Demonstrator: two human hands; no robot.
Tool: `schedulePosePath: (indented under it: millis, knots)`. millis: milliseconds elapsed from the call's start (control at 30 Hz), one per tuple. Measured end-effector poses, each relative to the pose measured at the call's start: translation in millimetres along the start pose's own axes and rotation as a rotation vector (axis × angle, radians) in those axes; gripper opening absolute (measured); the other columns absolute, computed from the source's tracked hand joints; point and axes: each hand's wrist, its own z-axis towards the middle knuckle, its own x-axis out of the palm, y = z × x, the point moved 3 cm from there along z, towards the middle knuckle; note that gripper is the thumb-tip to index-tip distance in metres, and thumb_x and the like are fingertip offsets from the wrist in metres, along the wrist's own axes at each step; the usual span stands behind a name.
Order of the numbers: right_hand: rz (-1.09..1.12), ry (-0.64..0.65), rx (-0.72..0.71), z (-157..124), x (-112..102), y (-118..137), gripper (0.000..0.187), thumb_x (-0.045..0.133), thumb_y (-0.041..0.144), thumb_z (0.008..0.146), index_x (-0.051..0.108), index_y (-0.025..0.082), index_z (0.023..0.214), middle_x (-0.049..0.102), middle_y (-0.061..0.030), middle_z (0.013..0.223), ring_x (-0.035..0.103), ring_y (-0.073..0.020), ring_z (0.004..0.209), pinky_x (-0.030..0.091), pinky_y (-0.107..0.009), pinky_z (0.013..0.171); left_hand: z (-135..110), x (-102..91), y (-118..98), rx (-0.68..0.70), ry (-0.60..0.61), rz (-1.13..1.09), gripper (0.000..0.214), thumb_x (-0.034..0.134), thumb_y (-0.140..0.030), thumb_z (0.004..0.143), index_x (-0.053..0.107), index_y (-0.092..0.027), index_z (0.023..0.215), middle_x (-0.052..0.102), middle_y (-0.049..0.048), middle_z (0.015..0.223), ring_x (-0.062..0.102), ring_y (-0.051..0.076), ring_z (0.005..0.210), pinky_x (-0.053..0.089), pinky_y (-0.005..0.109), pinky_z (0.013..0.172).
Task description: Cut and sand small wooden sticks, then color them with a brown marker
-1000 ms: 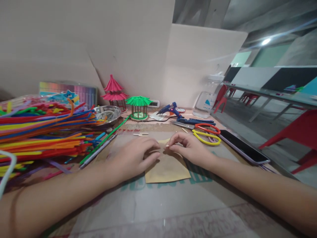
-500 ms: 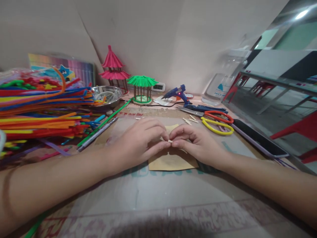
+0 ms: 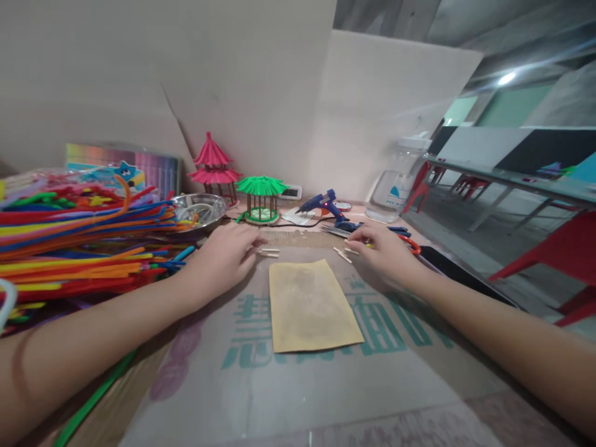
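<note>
Yellow-tan rectangular paper sheet [image 3: 314,310]: lying flat, short edge nearest, greyish smudging over its middle. Short, pale, wood-coloured sticks, two groups, both lying just beyond the sheet. Left group [image 3: 270,250]: crosswise, nearly parallel, left ends partly hidden. Right group [image 3: 343,255]: close together, slanting at differing angles; exact count unclear.

1. Pink pagoda [image 3: 212,155] and green-roofed pavilion [image 3: 262,185] stand near the desk [image 3: 358,212]'s far edge;
2. pipe cleaners [image 3: 84,231] lie toward its left edge;
3. clear bottle [image 3: 390,195] stands near its far right corner;
4. phone [image 3: 459,270], along its right edge.
</note>
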Motion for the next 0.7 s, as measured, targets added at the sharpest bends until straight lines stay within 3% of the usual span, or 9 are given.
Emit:
schedulePosePath:
  millis: [133, 233, 367, 567, 700]
  knots:
    - [-0.022, 0.024, 0.007, -3, 8, -5, 0.019, 0.057, 0.029, 0.092, 0.071, 0.018, 0.098, 0.072, -0.0108, 0.1, 0.064, -0.0296, 0.099, 0.048, -0.046, 0.09, -1, 1.6, 5, 0.037, 0.067, 0.087, 0.022, 0.05, -0.017, 0.089, 0.071, -0.019, 0.098, 0.07, 0.0083, 0.098, 0.062, 0.027, 0.096, 0.046, 0.039, 0.083]
    - [0.029, -0.016, -0.063, -9, 11, 6, 0.019, 0.056, 0.028, 0.093, 0.069, 0.018, 0.102, 0.072, -0.0104, 0.1, 0.064, -0.0286, 0.099, 0.049, -0.045, 0.09, -2, 4.1, 5, 0.056, 0.125, 0.104, 0.02, 0.052, -0.019, 0.093, 0.072, -0.019, 0.094, 0.07, 0.0081, 0.096, 0.063, 0.026, 0.097, 0.047, 0.038, 0.085]
    - [0.11, 0.022, -0.138, -22, 14, 28, 0.017, 0.055, 0.027, 0.096, 0.068, 0.019, 0.104, 0.072, -0.0088, 0.104, 0.065, -0.0252, 0.1, 0.05, -0.042, 0.09, -3, 8.0, 5, 0.067, 0.164, 0.13, 0.02, 0.054, -0.022, 0.097, 0.073, -0.019, 0.094, 0.069, 0.0079, 0.095, 0.062, 0.026, 0.096, 0.047, 0.039, 0.083]
    - [0.15, 0.074, -0.283, -41, 17, 61, 0.016, 0.053, 0.026, 0.099, 0.067, 0.019, 0.104, 0.073, -0.0083, 0.103, 0.066, -0.0237, 0.099, 0.049, -0.04, 0.088, -5, 9.7, 0, 0.17, 0.118, 0.129, 0.021, 0.053, -0.022, 0.099, 0.074, -0.019, 0.095, 0.068, 0.0076, 0.095, 0.06, 0.025, 0.097, 0.047, 0.038, 0.086]
    - [0.107, 0.121, -0.357, -42, 24, 63, 0.016, 0.055, 0.026, 0.099, 0.067, 0.018, 0.103, 0.074, -0.0092, 0.1, 0.065, -0.0242, 0.094, 0.048, -0.041, 0.085, -5, 12.0, 2, 0.121, 0.101, 0.082, 0.028, 0.047, -0.024, 0.101, 0.073, -0.017, 0.091, 0.069, 0.0088, 0.095, 0.06, 0.025, 0.098, 0.048, 0.039, 0.09]
